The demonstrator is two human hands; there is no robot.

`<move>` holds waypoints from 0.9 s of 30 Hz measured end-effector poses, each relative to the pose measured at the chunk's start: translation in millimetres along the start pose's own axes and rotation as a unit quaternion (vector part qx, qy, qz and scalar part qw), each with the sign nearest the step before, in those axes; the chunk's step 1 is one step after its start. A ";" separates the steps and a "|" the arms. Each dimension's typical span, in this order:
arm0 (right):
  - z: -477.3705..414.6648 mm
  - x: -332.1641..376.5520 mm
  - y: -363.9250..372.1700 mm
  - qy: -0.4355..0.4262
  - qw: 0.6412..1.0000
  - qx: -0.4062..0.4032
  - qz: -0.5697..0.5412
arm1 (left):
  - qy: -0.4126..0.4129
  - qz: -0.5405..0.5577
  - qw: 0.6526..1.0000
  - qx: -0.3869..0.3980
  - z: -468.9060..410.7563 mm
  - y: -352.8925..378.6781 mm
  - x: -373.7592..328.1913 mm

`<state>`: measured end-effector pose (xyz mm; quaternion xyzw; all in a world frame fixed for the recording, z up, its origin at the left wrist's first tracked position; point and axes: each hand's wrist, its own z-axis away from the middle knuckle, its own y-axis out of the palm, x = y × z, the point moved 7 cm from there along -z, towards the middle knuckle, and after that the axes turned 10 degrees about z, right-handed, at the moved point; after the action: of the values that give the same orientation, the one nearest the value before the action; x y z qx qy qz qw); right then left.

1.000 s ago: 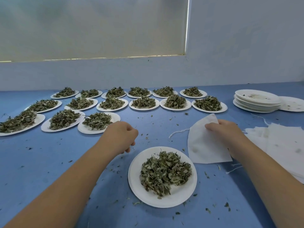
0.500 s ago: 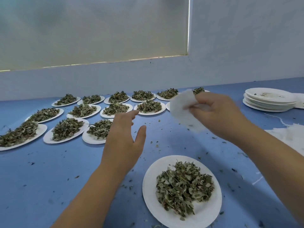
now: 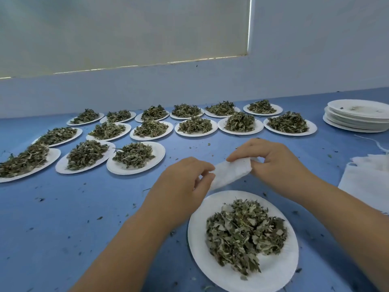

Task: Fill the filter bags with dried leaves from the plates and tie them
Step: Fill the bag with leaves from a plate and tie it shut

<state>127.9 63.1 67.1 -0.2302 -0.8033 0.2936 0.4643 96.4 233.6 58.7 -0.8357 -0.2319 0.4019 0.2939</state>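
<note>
Your left hand (image 3: 183,182) and right hand (image 3: 273,163) both pinch one white filter bag (image 3: 229,173), fingers curled on its two ends, so it hangs stretched between them just beyond the nearest plate (image 3: 195,239). That plate carries a heap of dried leaves (image 3: 242,232) and sits on the blue table (image 3: 63,218). More leaf-filled plates (image 3: 157,152) lie in rows farther back on your left, a stack of emptied plates (image 3: 355,121) stands far right, and a pile of spare bags (image 3: 366,178) lies beside your right forearm.

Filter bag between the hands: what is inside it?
The filter bag looks flat, nothing bulging. The left hand and right hand pinch its ends; white cloth and both hands cover its inside, so contents cannot be seen.
</note>
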 end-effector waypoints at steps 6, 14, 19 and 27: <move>1.6 0.4 11.6 0.010 0.999 -0.002 -0.034 | -0.002 0.018 0.999 0.050 3.6 5.5 -1.7; 5.2 6.6 -5.2 0.028 0.979 -0.139 0.147 | -0.063 0.015 0.993 -0.099 2.7 -13.5 3.0; 16.6 34.0 4.1 -0.003 0.989 -0.136 0.054 | -0.069 0.031 0.991 -0.114 4.6 -12.1 0.9; 14.6 12.2 21.8 0.092 0.991 -0.060 -0.071 | -0.054 0.004 0.997 -0.062 6.4 0.9 -11.0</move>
<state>111.5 82.9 53.8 -0.2259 -0.7874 0.1886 0.5416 85.1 228.0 60.8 -0.8301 -0.2683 0.4328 0.2272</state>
